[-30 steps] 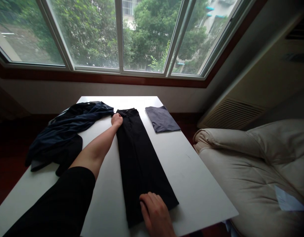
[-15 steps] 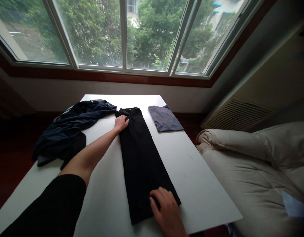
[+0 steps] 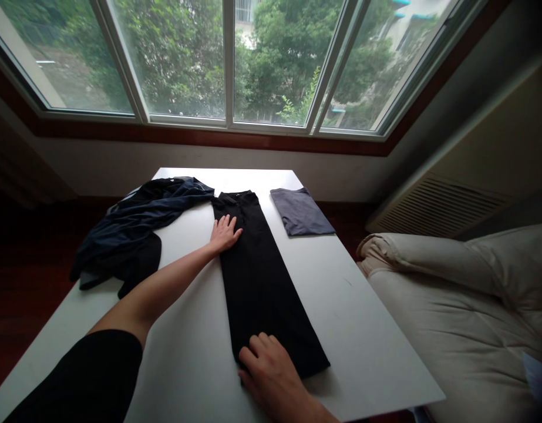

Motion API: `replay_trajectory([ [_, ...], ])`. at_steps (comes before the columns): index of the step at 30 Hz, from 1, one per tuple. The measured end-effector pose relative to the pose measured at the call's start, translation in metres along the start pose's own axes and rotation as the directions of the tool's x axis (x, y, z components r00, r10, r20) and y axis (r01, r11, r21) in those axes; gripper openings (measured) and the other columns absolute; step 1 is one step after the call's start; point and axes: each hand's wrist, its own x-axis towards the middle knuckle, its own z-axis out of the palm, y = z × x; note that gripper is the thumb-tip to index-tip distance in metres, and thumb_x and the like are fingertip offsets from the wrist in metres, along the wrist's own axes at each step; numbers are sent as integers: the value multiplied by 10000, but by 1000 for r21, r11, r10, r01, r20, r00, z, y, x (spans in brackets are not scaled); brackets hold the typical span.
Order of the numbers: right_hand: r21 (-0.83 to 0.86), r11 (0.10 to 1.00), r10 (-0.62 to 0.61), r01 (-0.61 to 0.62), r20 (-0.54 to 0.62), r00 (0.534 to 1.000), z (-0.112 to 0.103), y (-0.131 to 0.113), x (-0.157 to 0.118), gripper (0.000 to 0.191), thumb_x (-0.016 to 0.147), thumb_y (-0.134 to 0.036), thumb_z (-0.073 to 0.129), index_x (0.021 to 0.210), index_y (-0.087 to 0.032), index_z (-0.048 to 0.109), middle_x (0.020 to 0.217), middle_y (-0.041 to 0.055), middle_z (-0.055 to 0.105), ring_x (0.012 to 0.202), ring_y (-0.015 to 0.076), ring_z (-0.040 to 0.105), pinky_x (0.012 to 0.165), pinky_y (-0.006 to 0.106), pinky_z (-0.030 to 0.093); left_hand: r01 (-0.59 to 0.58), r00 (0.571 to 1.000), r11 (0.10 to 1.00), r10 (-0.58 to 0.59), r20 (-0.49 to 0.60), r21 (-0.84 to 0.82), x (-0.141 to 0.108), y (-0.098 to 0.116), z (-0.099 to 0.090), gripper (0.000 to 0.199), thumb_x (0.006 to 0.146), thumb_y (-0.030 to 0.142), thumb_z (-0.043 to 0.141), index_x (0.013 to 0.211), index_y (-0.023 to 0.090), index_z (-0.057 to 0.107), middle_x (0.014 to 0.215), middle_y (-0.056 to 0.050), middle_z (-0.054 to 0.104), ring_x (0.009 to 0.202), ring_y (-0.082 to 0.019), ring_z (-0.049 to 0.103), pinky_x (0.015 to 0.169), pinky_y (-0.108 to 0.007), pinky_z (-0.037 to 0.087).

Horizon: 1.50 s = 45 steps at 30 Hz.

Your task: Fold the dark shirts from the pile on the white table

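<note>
Black trousers (image 3: 266,276), folded lengthwise into a long strip, lie flat on the white table with the waistband at the far end. My left hand (image 3: 225,233) rests on their left side just below the waistband, palm down, fingers spread. At the near end, my right hand (image 3: 271,370) is on the left corner of the leg hems, fingers curled and thumb at the edge, pinching the fabric. The thumb's tip is partly hidden.
A dark navy garment (image 3: 134,223) lies crumpled on the table's left side. A folded grey cloth item (image 3: 301,212) sits at the far right of the white table (image 3: 363,329). Beyond the right edge stands a beige sofa (image 3: 433,305); windows (image 3: 271,70) are ahead.
My right hand has moved left along the hems to their left corner, its fingers closing there. My left hand has slid slightly nearer on the trousers and its fingers have spread.
</note>
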Motion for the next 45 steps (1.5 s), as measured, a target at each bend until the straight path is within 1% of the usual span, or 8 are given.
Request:
replay_trajectory([
  [7,111,973,-221,204,164,961,-6,13,-6,185,910,-326,765,855,-214,628,795,-38,691,694,131,585,644,277,368,-26,1000,1000,26,-4,-6,-2,-1,-2,676,1029,614,336,1577,231,436,1679,-121,348,1562,-317,255,1268,-516,179],
  [14,158,968,-198,194,8,980,-32,6,-2,204,901,-374,774,863,-236,629,832,-52,688,737,125,603,661,263,379,114,992,991,-117,-42,-75,34,-13,-22,497,1004,492,479,1450,290,561,1416,-141,584,1350,-331,511,1127,-451,394],
  [18,22,966,-259,259,-7,966,1,5,4,378,811,-536,818,920,-235,617,846,-32,679,716,148,573,631,296,352,220,975,971,-222,-7,-91,69,-28,-34,525,983,415,497,1488,274,518,1392,-155,604,1284,-321,586,1053,-420,461],
  [22,-112,939,-333,324,-75,940,39,8,4,309,847,-439,788,792,-230,567,732,-38,609,630,139,476,587,312,282,298,954,950,-294,55,-96,95,-39,-39,522,949,413,549,1446,256,537,1334,-149,671,1219,-313,645,961,-395,514],
  [28,-142,899,-432,413,-144,890,44,6,2,375,953,-436,690,718,-213,502,680,-30,554,600,134,398,566,308,232,362,932,929,-358,62,-74,109,-38,-40,424,912,523,603,1207,219,627,1209,-182,727,1152,-353,679,927,-428,523],
  [32,-149,923,-384,356,-266,884,54,1,-3,195,967,-364,660,844,-246,566,656,-37,521,586,144,398,578,301,251,376,926,923,-378,-12,-77,112,-32,-44,510,936,506,567,1322,173,534,1246,-243,695,1189,-394,660,949,-471,507],
  [37,-41,999,-23,6,-420,907,60,-1,-12,164,876,-347,659,907,-225,552,737,-10,584,662,179,495,692,332,362,357,930,927,-364,-52,-113,117,-25,-48,482,935,350,561,1381,184,482,1242,-222,702,1167,-373,672,944,-454,498],
  [45,-109,984,-172,140,-393,903,62,0,-12,239,791,-183,725,743,-228,495,691,-28,490,626,154,412,661,304,309,240,963,948,-260,-72,-207,125,3,-35,434,967,262,481,1398,233,517,1287,-141,682,1169,-286,662,969,-387,502],
])
